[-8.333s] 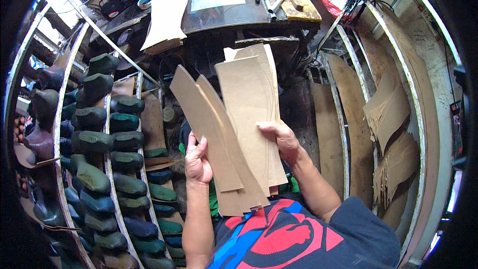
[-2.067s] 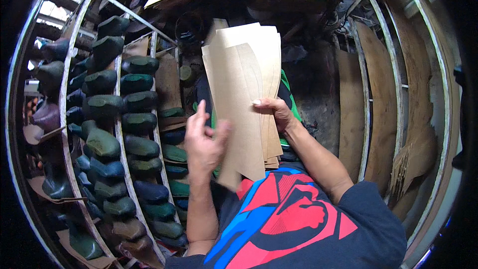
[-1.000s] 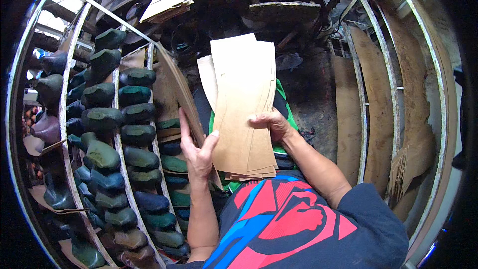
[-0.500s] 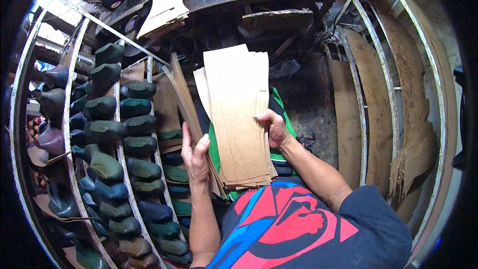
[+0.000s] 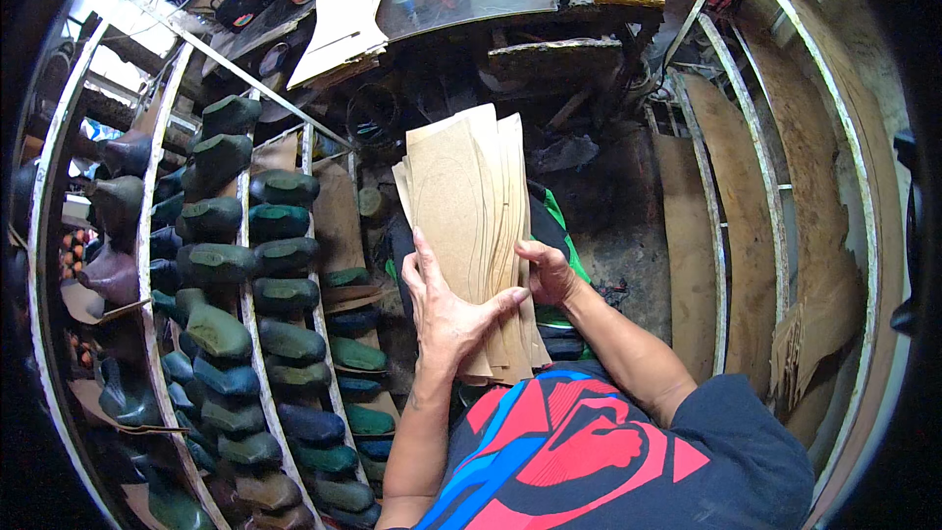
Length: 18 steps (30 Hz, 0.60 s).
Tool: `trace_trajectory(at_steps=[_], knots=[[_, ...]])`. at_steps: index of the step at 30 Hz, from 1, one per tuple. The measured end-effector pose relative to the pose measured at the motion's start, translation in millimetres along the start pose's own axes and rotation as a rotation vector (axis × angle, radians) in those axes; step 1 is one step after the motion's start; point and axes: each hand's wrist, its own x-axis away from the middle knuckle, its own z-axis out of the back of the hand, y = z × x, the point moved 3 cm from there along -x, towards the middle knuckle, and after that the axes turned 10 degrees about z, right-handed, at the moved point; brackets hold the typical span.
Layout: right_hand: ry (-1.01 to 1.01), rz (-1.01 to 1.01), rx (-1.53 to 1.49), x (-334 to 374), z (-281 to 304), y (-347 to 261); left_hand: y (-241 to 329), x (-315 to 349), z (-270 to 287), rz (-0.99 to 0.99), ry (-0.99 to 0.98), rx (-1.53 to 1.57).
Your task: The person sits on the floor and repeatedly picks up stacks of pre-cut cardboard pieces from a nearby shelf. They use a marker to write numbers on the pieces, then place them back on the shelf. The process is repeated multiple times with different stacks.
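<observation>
A thick stack of tan cardboard sheets [image 5: 461,177] stands tilted above my lap, its top sheets marked with long curved lines. The edges are uneven, with several sheets fanned toward the right. Across the lower left of the stack lies my left hand [image 5: 449,319], its fingers along the left side and its thumb stretched over the front face. My right hand [image 5: 549,273] grips the right edge, thumb on the near side and the other fingers partly hidden behind the sheets.
On the left, a metal rack [image 5: 245,236] carries rows of dark green and blue shoe lasts [image 5: 287,340]. A worktable [image 5: 461,0] ahead holds pale cut sheets [image 5: 339,15] and tools. Another rack [image 5: 724,265] with large brown boards [image 5: 746,226] stands on the right.
My left hand has brought its separate bundle of sheets rightward against the main stack. The hand now lies across the stack's front. My right hand stays at the right edge.
</observation>
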Motion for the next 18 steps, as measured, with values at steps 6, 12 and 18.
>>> trace_trajectory(at_steps=[6,12,18], knots=[[-0.042,0.086,0.257,-1,-2,-4,-12,-10,8,-0.018,-0.041,0.201],[0.074,0.105,0.241,0,-9,1,-43,-21,15,-0.017,-0.359,1.098],[0.076,0.102,0.264,-1,-11,0,-47,-20,14,-0.022,-0.356,1.027]])
